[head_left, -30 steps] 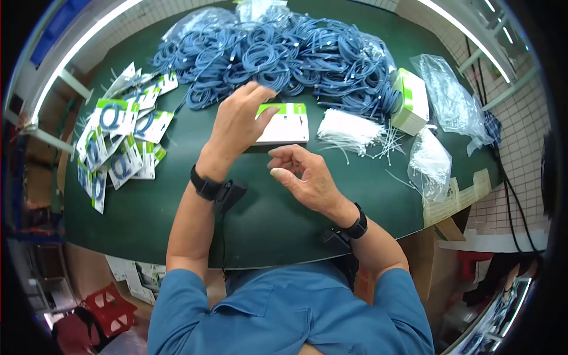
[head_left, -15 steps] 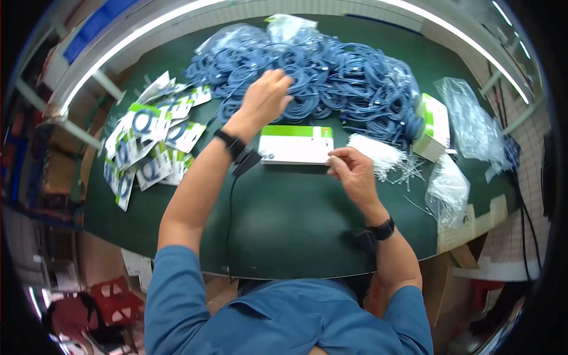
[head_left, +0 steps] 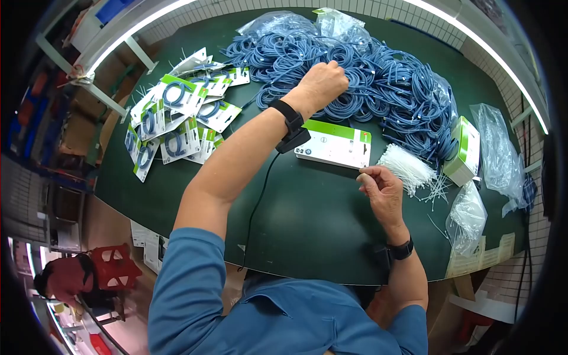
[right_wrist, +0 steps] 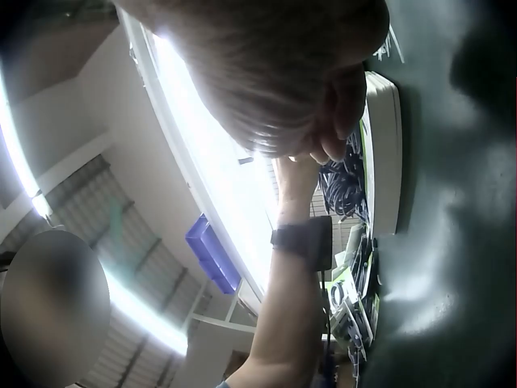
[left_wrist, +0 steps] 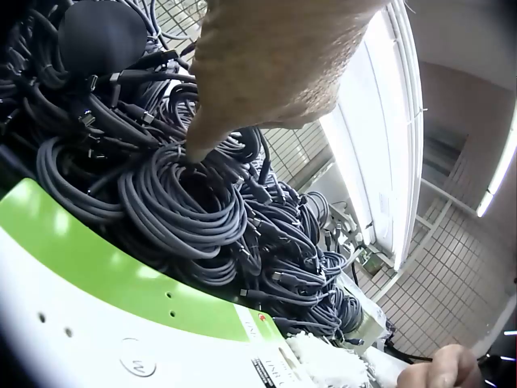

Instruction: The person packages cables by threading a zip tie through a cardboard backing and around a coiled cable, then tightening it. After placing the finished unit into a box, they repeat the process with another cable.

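My left hand (head_left: 322,86) reaches palm down over the pile of blue cable coils (head_left: 287,56). In the left wrist view its thumb side (left_wrist: 266,65) meets the edge of one cable coil (left_wrist: 182,214); the other fingertips are hidden, so a grip cannot be made out. The white and green box (head_left: 334,148) lies flat in front of the pile, below my left wrist. My right hand (head_left: 384,192) is at the box's near right corner, fingers loosely bent with nothing visible between them; whether they touch the corner is unclear. The right wrist view shows it (right_wrist: 283,81) beside the box (right_wrist: 386,153).
Carded cables (head_left: 180,142) lie heaped at the left. White cable ties (head_left: 408,168) are right of the box, with an upright green and white box (head_left: 464,151), a bag of ties (head_left: 467,219) and clear plastic bags (head_left: 500,151) farther right. A thin black cord (head_left: 254,207) crosses the green table (head_left: 307,236).
My left hand has moved forward and right, down onto the coils. My right hand has gone from in front of the box to its near right corner. The head view has shifted and turned.
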A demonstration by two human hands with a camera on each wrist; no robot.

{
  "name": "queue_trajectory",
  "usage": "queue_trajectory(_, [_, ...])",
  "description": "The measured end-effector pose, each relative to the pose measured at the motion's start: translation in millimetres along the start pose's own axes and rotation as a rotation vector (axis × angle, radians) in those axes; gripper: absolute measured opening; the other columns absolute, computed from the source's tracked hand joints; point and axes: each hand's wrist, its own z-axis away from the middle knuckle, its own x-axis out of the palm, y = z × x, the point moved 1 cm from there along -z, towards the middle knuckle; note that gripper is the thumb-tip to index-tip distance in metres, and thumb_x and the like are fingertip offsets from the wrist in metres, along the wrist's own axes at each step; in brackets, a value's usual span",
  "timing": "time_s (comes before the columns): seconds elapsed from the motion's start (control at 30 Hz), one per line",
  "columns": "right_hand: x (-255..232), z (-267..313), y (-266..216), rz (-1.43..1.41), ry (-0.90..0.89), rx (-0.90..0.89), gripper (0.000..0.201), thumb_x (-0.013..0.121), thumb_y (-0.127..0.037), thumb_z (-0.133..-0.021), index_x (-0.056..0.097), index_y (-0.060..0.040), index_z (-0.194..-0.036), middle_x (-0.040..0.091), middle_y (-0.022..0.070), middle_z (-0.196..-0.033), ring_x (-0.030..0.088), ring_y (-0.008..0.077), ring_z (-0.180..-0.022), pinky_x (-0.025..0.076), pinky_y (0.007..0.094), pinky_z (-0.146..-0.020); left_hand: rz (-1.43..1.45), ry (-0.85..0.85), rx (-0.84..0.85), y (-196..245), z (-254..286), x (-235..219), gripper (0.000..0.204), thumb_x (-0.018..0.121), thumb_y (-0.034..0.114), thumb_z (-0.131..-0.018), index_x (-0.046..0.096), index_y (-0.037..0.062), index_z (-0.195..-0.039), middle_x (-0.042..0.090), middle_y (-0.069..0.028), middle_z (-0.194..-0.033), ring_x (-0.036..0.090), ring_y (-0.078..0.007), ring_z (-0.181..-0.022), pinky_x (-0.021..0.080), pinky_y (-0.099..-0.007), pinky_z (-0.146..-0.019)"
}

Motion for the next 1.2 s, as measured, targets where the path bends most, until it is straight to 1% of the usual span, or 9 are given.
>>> queue_trajectory(0.17, [-3.6,3.1,1.8,0.002,0.005,0.036,0.011,0.068,-0.006,-0.103,0.070,-0.0001,-0.111,0.073,0.0042,-0.091,0.065,0.0068,-0.072,0.051,0.0192,-0.065,0.032,0.107,-0.054,10.0,-10.8,-26.7,0.004,0.070,0.009,-0.086,0.072,0.0111,-0.083,0.073,-0.0055,-0.087,0.072,-0.0229,-0.091,0.062,-0.0362,-0.073])
queue_trajectory(0.37, [0.7,4.5,-6.2,0.087,0.011,0.025,0.009,0.066,-0.003,-0.102,0.070,-0.0007,-0.110,0.073,0.0046,-0.091,0.065,0.0074,-0.072,0.051,0.0203,-0.064,0.412,0.315,-0.412,8.2,-23.0,-77.0,0.005,0.069,0.008,-0.083,0.067,0.0053,-0.078,0.074,-0.0186,-0.081,0.076,-0.0347,-0.081,0.061,-0.0452,-0.064])
queue_trajectory(0.43, [2.0,7.9,-3.1,0.039,0.027,0.023,0.010,0.066,-0.003,-0.102,0.070,-0.0011,-0.111,0.072,0.0047,-0.092,0.063,0.0070,-0.071,0.050,0.0207,-0.063,0.673,0.418,-0.643,15.4,-23.9,-94.5,0.010,0.073,0.010,-0.084,0.069,0.0010,-0.082,0.073,-0.0255,-0.082,0.075,-0.0401,-0.080,0.060,-0.0483,-0.065])
queue_trajectory(0.5, [8.0,10.6,-5.1,0.025,-0.039,0.003,0.011,0.066,-0.004,-0.103,0.069,-0.0008,-0.113,0.072,0.0049,-0.094,0.063,0.0071,-0.071,0.049,0.0207,-0.062,0.896,0.715,-0.694,32.4,-23.4,-82.3,0.010,0.074,0.007,-0.085,0.070,-0.0022,-0.086,0.071,-0.0262,-0.075,0.075,-0.0381,-0.071,0.059,-0.0463,-0.060])
queue_trajectory(0.63, [18.9,18.7,-6.2,0.005,-0.079,0.031,0.019,0.059,-0.014,-0.108,0.067,0.0002,-0.118,0.071,0.0059,-0.098,0.062,0.0086,-0.075,0.049,0.0214,-0.064,2.001,0.491,-0.676,78.9,5.6,-89.0,0.016,0.069,0.008,-0.095,0.067,-0.0028,-0.083,0.071,-0.0130,-0.068,0.069,-0.0170,-0.056,0.055,-0.0380,-0.049])
queue_trajectory(0.8, [32.2,14.1,1.8,-0.188,0.011,0.116,0.039,0.046,-0.030,-0.114,0.062,0.0018,-0.130,0.068,0.0079,-0.107,0.063,0.0112,-0.087,0.049,0.0240,-0.071,2.122,0.523,-0.768,135.3,37.9,-87.5,0.022,0.065,0.015,-0.100,0.063,-0.0017,-0.086,0.073,-0.0091,-0.070,0.070,-0.0147,-0.064,0.053,-0.0325,-0.058])
queue_trajectory(0.93, [-4.4,-11.4,47.7,-0.155,-0.139,0.084,0.048,0.041,-0.039,-0.115,0.055,-0.0013,-0.141,0.064,0.0090,-0.119,0.062,0.0159,-0.105,0.051,0.0302,-0.085,2.036,0.662,-0.742,155.5,58.1,-87.9,0.018,0.065,0.013,-0.097,0.064,-0.0012,-0.086,0.074,-0.0089,-0.072,0.072,-0.0162,-0.070,0.055,-0.0333,-0.064])
queue_trajectory(1.03, [15.3,-17.3,36.4,-0.033,0.222,0.131,0.052,0.043,-0.039,-0.114,0.053,0.0025,-0.144,0.062,0.0102,-0.122,0.060,0.0174,-0.107,0.050,0.0320,-0.093,1.986,0.707,-0.791,165.7,65.6,-89.3,0.018,0.065,0.012,-0.096,0.064,-0.0022,-0.086,0.074,-0.0093,-0.073,0.072,-0.0170,-0.072,0.055,-0.0344,-0.066])
queue_trajectory(1.2, [8.1,-36.3,62.2,0.146,0.080,-0.033,0.054,0.038,-0.038,-0.116,0.047,0.0023,-0.150,0.059,0.0112,-0.131,0.060,0.0203,-0.118,0.048,0.0345,-0.105,1.991,0.675,-0.894,161.4,77.7,-91.1,0.019,0.067,0.014,-0.093,0.065,-0.0041,-0.088,0.074,-0.0114,-0.076,0.073,-0.0182,-0.074,0.057,-0.0369,-0.070])
